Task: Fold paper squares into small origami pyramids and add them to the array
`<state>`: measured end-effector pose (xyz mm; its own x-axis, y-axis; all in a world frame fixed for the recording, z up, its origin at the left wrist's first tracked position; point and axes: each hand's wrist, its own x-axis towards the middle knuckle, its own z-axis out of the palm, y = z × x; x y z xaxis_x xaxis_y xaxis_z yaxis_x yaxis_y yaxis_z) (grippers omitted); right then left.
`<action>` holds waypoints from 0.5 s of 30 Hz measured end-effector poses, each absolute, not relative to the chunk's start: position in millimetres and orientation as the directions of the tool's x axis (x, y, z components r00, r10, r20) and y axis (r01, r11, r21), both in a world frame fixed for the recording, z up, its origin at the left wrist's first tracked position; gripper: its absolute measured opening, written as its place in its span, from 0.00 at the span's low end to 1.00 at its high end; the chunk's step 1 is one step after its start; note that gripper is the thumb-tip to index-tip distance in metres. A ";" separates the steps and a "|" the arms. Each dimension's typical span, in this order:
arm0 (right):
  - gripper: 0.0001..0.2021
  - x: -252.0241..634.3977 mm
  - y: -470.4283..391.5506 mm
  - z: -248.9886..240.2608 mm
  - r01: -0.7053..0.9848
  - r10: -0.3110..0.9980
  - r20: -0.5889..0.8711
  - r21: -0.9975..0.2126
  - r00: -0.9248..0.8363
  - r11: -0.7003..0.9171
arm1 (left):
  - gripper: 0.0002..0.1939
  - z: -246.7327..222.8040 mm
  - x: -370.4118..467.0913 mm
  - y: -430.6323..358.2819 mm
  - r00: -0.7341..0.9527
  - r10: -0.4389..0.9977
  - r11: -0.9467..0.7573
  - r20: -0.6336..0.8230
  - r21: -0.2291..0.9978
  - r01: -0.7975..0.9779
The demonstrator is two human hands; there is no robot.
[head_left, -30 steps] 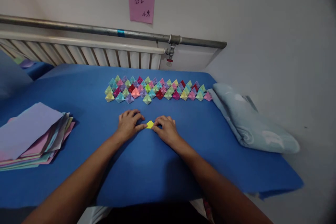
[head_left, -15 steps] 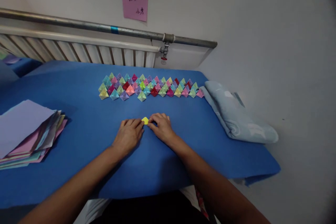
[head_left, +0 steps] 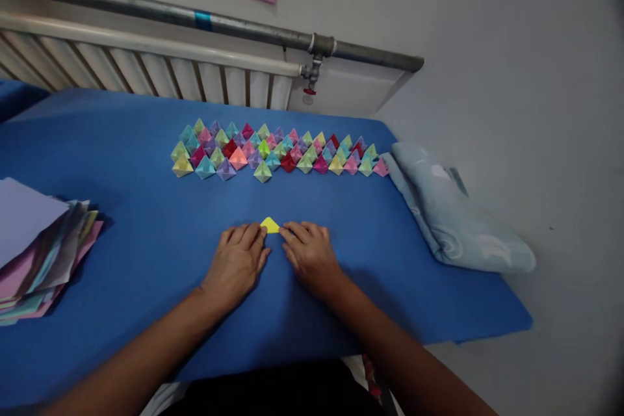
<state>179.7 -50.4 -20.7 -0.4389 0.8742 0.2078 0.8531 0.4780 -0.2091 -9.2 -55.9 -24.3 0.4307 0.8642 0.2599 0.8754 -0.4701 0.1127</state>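
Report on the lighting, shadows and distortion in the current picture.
Head view: dim light, though the yellow paper stands out brightly; head view: soft shadows on the blue surface between the forearms and right of the right forearm; head view: apparent wide-angle distortion, with the metal pipe slanting; head view: darkened upper right corner; head view: paper creases too small to tell.

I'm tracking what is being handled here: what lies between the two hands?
In the head view, a small yellow paper lies on the blue surface between the left hand and the right hand.
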 end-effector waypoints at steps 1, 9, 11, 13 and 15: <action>0.17 179.7 -50.5 -20.9 0.853 0.872 0.211 -0.203 -0.441 0.481 | 0.19 -24.1 -9.3 -56.8 0.434 0.863 -0.471 0.258 0.105 0.876; 0.17 180.0 -52.3 -19.7 0.848 0.868 0.222 -0.207 -0.445 0.487 | 0.20 -23.3 -19.5 -64.4 0.428 0.865 -0.462 0.261 0.082 0.883; 0.17 180.1 -52.5 -19.1 0.846 0.871 0.216 -0.223 -0.442 0.484 | 0.19 -23.6 -21.8 -67.4 0.413 0.871 -0.448 0.265 0.084 0.890; 0.17 180.3 -52.3 -17.9 0.842 0.873 0.201 -0.239 -0.444 0.483 | 0.19 -23.7 -23.7 -70.9 0.401 0.876 -0.438 0.268 0.091 0.894; 0.17 180.5 -51.8 -16.3 0.841 0.873 0.185 -0.241 -0.451 0.485 | 0.19 -22.8 -25.3 -73.0 0.396 0.874 -0.435 0.282 0.091 0.896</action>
<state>180.5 -51.8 -16.3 -0.4510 0.8733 0.1845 0.8405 0.4851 -0.2414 -25.3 -73.0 -22.8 0.3960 0.8739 0.2817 0.8956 -0.4353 0.0915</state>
